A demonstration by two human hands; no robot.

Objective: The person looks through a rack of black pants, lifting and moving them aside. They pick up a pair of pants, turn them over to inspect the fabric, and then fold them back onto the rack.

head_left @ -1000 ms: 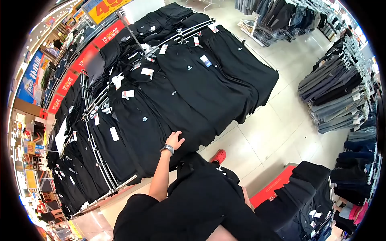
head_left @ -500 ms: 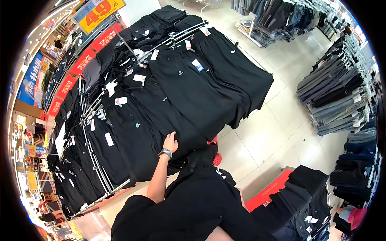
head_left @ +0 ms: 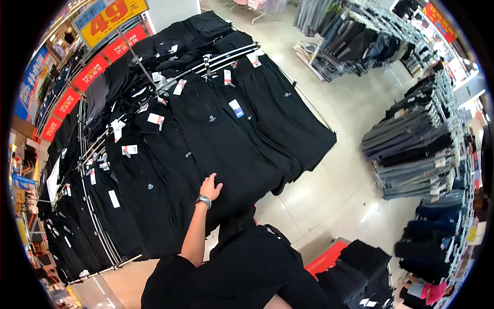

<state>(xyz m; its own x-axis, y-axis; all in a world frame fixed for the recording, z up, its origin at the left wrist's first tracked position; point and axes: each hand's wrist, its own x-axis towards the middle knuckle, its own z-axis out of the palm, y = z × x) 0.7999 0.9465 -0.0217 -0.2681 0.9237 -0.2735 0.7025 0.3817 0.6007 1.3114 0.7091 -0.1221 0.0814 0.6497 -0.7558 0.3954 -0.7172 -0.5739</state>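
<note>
My left hand, with a watch on its wrist, lies on the lower part of a pair of black trousers. Its fingers are stretched out and somewhat apart, and it grips nothing. Small logos and a blue-and-white tag show on the trousers. More black trousers with white tags are spread side by side over the display rack. My right hand is out of sight; my black clothing fills the bottom of the view.
A yellow price sign stands above the display, behind a metal rail. Racks of hanging jeans and trousers line the right side. Folded black garments lie on a red-edged stand at lower right. Pale floor tiles run between.
The camera view has shifted, so the display sits lower and further left. My left hand remains on the black trousers, its fingers now more spread.
</note>
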